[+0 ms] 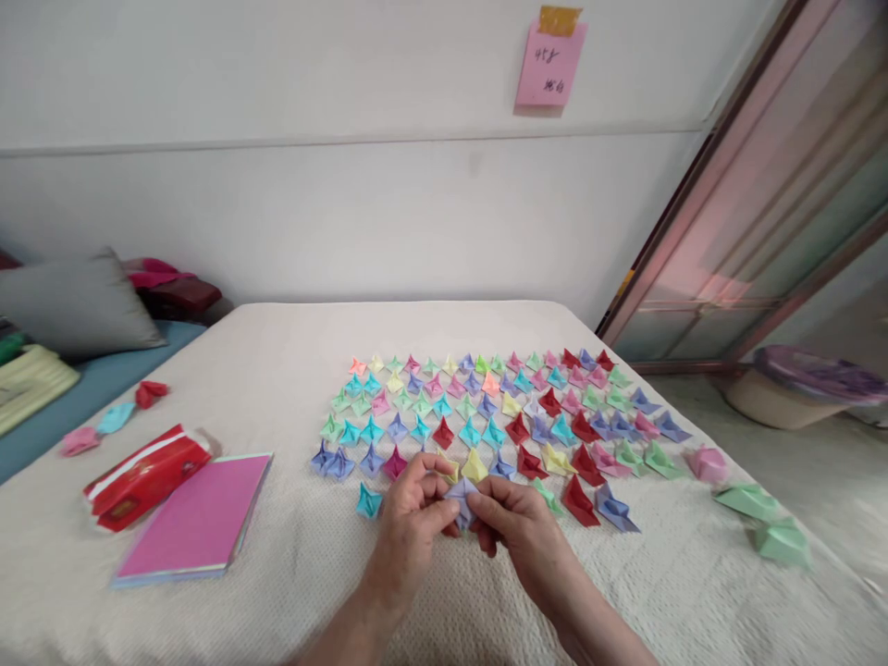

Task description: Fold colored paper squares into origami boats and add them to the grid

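You can pass over the cloth (295, 393) left of centre, between the pink paper stack (198, 518) and the rows of folded pieces (442, 432). Those rows obstruct the centre; green pieces (783, 542) obstruct the lower right.

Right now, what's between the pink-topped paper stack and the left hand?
In the head view: a cyan folded paper piece, nearer the left hand than the paper stack, on the pale cloth.
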The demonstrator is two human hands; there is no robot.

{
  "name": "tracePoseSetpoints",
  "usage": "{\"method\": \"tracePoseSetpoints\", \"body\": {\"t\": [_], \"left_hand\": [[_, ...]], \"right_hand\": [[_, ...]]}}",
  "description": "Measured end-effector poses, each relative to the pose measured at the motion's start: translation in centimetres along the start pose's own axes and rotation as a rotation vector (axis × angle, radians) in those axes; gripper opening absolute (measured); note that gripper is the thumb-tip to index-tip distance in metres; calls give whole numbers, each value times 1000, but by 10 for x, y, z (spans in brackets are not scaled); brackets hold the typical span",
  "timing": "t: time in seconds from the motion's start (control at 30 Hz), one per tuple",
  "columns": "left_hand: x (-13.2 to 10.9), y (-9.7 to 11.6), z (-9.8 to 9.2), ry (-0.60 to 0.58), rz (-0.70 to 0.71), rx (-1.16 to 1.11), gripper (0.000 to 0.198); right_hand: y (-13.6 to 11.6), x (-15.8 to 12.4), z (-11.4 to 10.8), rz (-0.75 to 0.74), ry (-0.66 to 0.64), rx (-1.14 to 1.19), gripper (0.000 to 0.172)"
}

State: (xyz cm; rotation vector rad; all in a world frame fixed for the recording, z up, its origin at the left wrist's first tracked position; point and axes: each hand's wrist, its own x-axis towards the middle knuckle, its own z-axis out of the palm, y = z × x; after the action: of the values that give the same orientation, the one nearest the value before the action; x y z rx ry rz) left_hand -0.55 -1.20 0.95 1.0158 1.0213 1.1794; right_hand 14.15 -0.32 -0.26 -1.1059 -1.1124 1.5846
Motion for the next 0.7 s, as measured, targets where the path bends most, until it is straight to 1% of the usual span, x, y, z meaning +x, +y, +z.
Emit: {"method": "tracePoseSetpoints", "body": {"t": [0.1,0.2,0.3,0.4,0.57,0.7], "left_hand": [[0,0,-2,-2,-6,-26,22],[0,1,-2,-20,-20,3,21],[-1,2,1,-24,-17,41,21],[-2,0,5,5,-28,18,22],[-2,-4,13,62,-39,-15,33],[-2,-6,15,125,-13,-54,33]], "right_hand": [[0,-1,2,30,-22,67,31],[2,-1,2,28,-38,51,24],[4,-1,2,-4,-31,24,24],[5,-1,3,-8,29,37,24],[5,1,7,-23,176,37,29],[6,1,10,-37,204,14,30]]}}
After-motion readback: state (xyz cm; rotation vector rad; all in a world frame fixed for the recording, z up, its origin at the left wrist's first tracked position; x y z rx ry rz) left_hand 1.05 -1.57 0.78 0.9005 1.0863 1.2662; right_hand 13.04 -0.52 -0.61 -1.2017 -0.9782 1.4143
